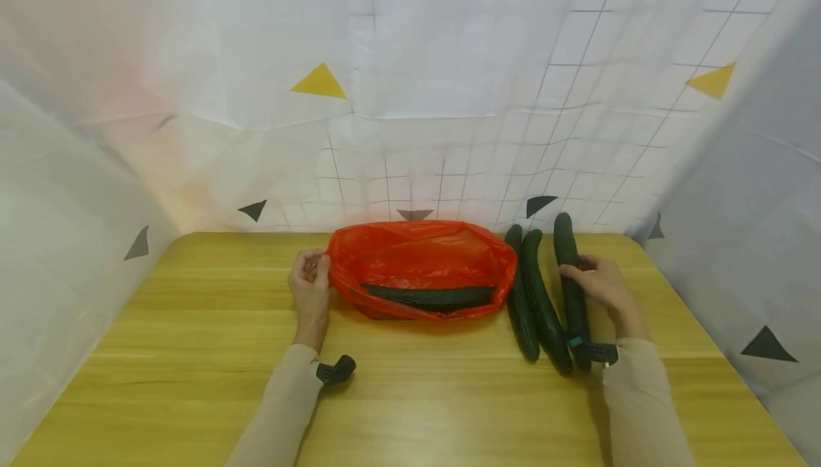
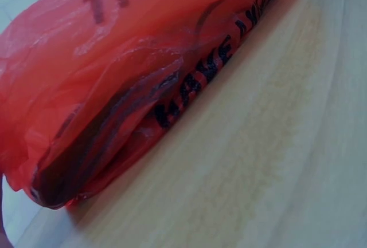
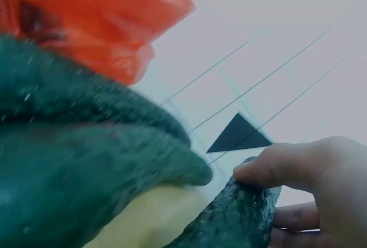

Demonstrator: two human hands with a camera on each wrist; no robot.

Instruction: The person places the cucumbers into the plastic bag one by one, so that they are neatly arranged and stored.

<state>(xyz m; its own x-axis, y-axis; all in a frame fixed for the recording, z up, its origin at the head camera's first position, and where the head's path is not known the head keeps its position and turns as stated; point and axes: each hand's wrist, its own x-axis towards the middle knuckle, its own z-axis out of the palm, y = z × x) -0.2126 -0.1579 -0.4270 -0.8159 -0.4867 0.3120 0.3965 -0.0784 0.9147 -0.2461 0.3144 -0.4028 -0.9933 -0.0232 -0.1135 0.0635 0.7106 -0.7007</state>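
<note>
A red plastic bag (image 1: pixel 423 253) lies on its side with its mouth facing me, and a cucumber (image 1: pixel 436 299) rests inside along the lower edge. My left hand (image 1: pixel 311 278) pinches the left rim of the bag. Black lettering shows on the bag (image 2: pixel 143 42) in the left wrist view, with a dark shape behind the film. At the right, my right hand (image 1: pixel 599 281) grips the rightmost cucumber (image 1: pixel 566 246), thumb on its near side; the same cucumber (image 3: pixel 235 219) is seen in the right wrist view.
Two more cucumbers, one (image 1: pixel 522 310) close by the bag's right side and one (image 1: pixel 545 303) beside it, lie lengthwise on the wooden table (image 1: pixel 410 396). White sheets (image 1: pixel 256 60) with dark and yellow triangles stand behind and at both sides.
</note>
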